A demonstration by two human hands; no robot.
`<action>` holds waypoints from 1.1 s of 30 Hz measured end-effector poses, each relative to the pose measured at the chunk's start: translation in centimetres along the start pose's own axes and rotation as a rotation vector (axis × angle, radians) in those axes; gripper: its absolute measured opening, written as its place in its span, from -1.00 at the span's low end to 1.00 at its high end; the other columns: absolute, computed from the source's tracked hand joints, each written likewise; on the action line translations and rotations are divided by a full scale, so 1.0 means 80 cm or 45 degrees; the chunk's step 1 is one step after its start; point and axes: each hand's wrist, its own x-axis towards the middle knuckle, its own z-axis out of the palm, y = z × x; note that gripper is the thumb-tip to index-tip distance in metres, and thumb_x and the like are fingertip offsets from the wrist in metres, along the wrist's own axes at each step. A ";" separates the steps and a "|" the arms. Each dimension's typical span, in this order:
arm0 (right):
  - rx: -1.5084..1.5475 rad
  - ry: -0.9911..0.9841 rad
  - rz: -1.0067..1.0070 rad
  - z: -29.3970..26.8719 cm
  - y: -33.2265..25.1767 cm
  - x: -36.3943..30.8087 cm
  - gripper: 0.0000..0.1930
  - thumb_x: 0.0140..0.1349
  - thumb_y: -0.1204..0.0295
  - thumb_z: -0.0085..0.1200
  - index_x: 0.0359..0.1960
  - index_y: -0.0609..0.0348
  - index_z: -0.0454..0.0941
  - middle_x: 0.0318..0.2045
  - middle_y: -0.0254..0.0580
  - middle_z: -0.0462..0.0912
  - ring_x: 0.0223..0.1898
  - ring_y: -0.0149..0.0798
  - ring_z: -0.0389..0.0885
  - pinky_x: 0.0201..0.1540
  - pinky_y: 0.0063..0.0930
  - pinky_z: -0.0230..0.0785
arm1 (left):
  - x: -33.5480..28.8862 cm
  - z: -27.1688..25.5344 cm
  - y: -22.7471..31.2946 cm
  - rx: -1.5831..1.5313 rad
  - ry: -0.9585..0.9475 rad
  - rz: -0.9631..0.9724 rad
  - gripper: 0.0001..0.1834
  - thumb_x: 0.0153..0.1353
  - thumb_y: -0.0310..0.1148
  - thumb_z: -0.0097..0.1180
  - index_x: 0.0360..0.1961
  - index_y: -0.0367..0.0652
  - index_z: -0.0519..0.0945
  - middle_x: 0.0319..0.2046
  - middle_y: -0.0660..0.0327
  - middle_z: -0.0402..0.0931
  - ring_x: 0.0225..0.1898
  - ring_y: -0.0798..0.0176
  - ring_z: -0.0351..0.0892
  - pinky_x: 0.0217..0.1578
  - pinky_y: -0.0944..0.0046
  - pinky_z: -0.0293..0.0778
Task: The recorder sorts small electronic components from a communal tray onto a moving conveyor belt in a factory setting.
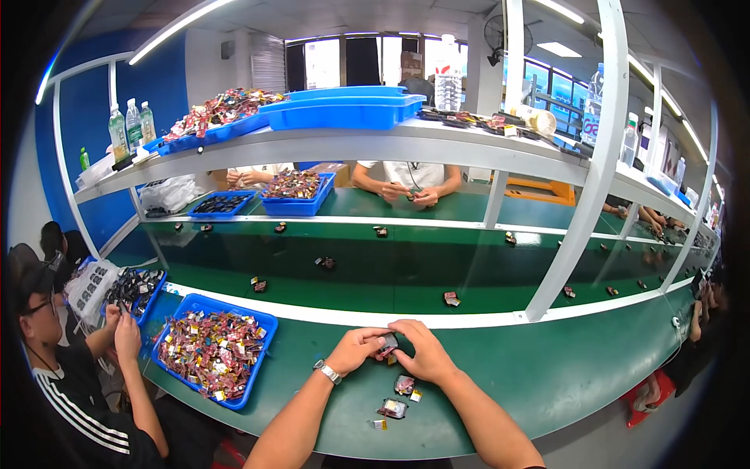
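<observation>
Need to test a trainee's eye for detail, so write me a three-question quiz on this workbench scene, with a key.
1. True or false: the left hand and the right hand both touch the same small dark piece.

2. On the near green bench, where is the blue tray heaped with small colourful parts?
A) To the right of the right hand
B) To the left of the left hand
C) Between the two forearms

3. Fill in the blank: the person at work wears a wristwatch on the ____ wrist.

Key: 1. True. 2. B. 3. Left.
</observation>
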 end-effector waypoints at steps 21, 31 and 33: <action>-0.243 -0.084 -0.123 -0.004 0.005 -0.002 -0.76 0.01 0.51 0.26 -0.23 -0.03 0.70 0.11 -0.19 0.48 0.13 -0.08 0.44 0.10 -0.27 0.44 | -0.006 0.012 0.010 -0.015 -0.029 -0.021 -0.61 0.32 -0.61 -0.06 0.17 -0.27 0.47 -0.03 0.13 0.59 -0.07 0.33 0.60 -0.07 0.31 0.60; -0.252 -0.201 -0.114 -0.004 0.005 -0.001 -0.80 0.02 0.46 0.26 -0.26 0.07 0.70 0.12 -0.17 0.48 0.15 -0.08 0.42 0.19 -0.23 0.33 | -0.003 0.011 0.006 -0.173 0.000 -0.058 -0.68 0.30 -0.64 -0.06 0.08 -0.26 0.41 -0.08 0.08 0.59 -0.06 0.26 0.60 0.01 0.21 0.61; -0.259 -0.196 -0.148 -0.003 0.005 -0.001 -0.79 0.01 0.46 0.27 -0.25 0.07 0.70 0.11 -0.16 0.48 0.15 -0.07 0.42 0.20 -0.24 0.33 | -0.003 0.011 0.005 -0.195 -0.004 -0.047 -0.68 0.30 -0.65 -0.06 0.08 -0.26 0.41 -0.09 0.08 0.59 -0.06 0.25 0.60 0.01 0.21 0.61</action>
